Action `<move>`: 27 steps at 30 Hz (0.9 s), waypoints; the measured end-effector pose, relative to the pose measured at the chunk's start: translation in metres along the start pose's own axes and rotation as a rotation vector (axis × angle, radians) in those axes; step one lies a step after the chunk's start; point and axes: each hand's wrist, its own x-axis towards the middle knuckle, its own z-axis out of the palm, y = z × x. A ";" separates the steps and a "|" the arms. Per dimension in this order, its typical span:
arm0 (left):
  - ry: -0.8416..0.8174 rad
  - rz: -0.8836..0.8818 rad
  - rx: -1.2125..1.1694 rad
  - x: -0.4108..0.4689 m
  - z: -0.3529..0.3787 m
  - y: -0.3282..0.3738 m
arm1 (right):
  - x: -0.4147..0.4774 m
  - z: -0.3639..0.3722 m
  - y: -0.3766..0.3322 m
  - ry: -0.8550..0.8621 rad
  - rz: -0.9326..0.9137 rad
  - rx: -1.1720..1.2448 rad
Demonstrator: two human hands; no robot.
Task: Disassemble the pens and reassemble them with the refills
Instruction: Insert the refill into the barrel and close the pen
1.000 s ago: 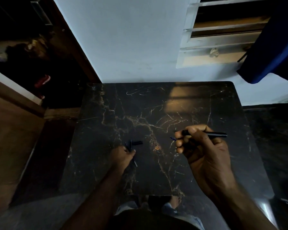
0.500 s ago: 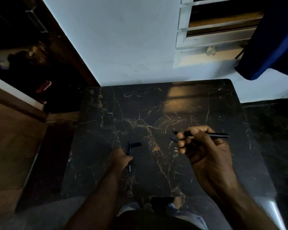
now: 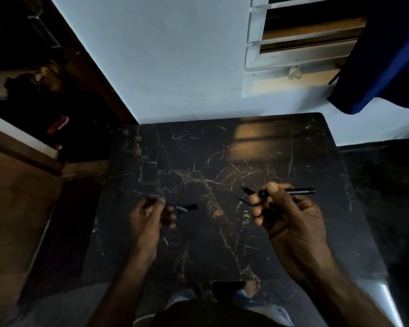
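Your left hand (image 3: 151, 218) is over the left half of the worktop (image 3: 222, 159), about midway between the far and near edges. Its fingers are curled and pinch a thin blue refill (image 3: 172, 205). The refill slants from far-left to near-right, and its free end reaches a short black pen piece (image 3: 191, 206) lying flat on the worktop; I cannot tell if they touch. Something small and thin crosses right there, too dim to identify. Your right hand (image 3: 291, 220) is over the right half, well apart from the left. Its fingers are curled round a black pen barrel (image 3: 299, 191) with the thumb on top. The barrel runs roughly parallel to the far edge, and its free end points to the right edge. A dark tapered tip (image 3: 247, 190) sticks out past the thumb toward the left edge; I cannot tell if it is joined to the barrel. A second blue refill (image 3: 243, 200) pokes out from under the same fingers, slanting left, so the right hand grips both. A blue cloth (image 3: 385, 57) hangs past the far-right corner.
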 end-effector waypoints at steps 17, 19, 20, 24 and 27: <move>-0.288 0.418 -0.466 -0.071 0.033 0.113 | -0.008 0.064 -0.001 -0.153 -0.095 0.033; -0.298 0.410 -0.467 -0.073 0.035 0.114 | -0.011 0.066 -0.002 -0.148 -0.114 0.030; -0.303 0.409 -0.469 -0.074 0.035 0.114 | -0.011 0.067 -0.001 -0.145 -0.123 0.027; -0.316 0.420 -0.491 -0.073 0.035 0.115 | -0.015 0.070 -0.002 -0.134 -0.155 0.021; -0.328 0.409 -0.524 -0.069 0.031 0.116 | -0.018 0.072 -0.004 -0.128 -0.174 0.039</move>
